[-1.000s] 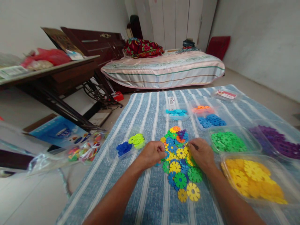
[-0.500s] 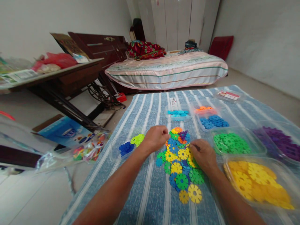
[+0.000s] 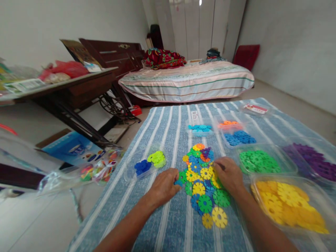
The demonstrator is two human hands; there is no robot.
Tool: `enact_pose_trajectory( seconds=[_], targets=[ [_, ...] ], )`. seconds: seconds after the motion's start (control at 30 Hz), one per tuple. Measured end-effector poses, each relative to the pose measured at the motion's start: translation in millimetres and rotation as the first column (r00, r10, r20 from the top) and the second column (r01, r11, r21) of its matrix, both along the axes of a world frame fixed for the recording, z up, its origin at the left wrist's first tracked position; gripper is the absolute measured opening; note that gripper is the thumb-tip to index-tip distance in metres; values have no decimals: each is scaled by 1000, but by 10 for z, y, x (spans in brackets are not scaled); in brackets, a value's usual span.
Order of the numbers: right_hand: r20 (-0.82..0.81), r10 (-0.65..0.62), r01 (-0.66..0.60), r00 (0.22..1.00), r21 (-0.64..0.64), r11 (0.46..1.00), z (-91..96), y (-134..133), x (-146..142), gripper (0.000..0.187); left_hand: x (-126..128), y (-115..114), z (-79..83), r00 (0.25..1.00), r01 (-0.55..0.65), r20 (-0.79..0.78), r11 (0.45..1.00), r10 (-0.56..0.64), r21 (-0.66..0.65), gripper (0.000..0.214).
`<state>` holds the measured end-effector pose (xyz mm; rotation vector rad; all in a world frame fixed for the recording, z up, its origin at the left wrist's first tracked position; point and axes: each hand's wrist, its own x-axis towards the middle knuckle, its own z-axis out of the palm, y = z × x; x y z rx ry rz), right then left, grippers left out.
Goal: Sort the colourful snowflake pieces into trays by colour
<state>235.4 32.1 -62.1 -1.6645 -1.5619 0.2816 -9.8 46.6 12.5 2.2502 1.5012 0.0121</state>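
Observation:
A pile of notched plastic interlocking discs [image 3: 198, 189] in mixed colours lies on the striped cloth in front of me. My left hand [image 3: 166, 185] is at the pile's left edge, thumb and fingers pinched on a light blue interlocking disc [image 3: 179, 182]. Resting at the pile's right side, my right hand [image 3: 229, 174] has its fingers curled in beside yellow discs [image 3: 215, 178]; whatever they may hold is hidden. Green discs [image 3: 222, 197] lie just below that hand. Left of the pile, a clear box [image 3: 131, 171] holds dark blue and lime discs.
Clear tubs of sorted discs stand right and behind: light blue [image 3: 201, 129], orange [image 3: 228, 124], blue [image 3: 239, 138], green [image 3: 259, 161], purple [image 3: 312, 159] and yellow [image 3: 288, 206]. A lidded box [image 3: 256, 109] sits at the far right. Beyond are a bed [image 3: 189, 82] and a sewing table [image 3: 65, 82].
My left hand has come down and left from above the top of the pile to the light blue disc at its edge, and pinches it. My right hand has barely moved.

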Motion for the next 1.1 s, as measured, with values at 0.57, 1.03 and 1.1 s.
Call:
enact_pose_trajectory(
  seconds=[0.57, 1.03, 1.1],
  targets=[
    [-51, 1, -1, 999, 7, 1000, -19, 23, -26, 19, 937, 1058, 540, 589, -344, 732, 926, 342, -156, 18],
    [-19, -10, 10, 1000, -16, 1000, -6, 23, -14, 20, 249, 300, 268, 968, 53, -247, 995, -32, 79, 13],
    [-16, -13, 13, 1000, -8, 1000, -10, 21, -11, 20, 228, 184, 253, 956, 74, -289, 996, -58, 45, 13]
  ],
)
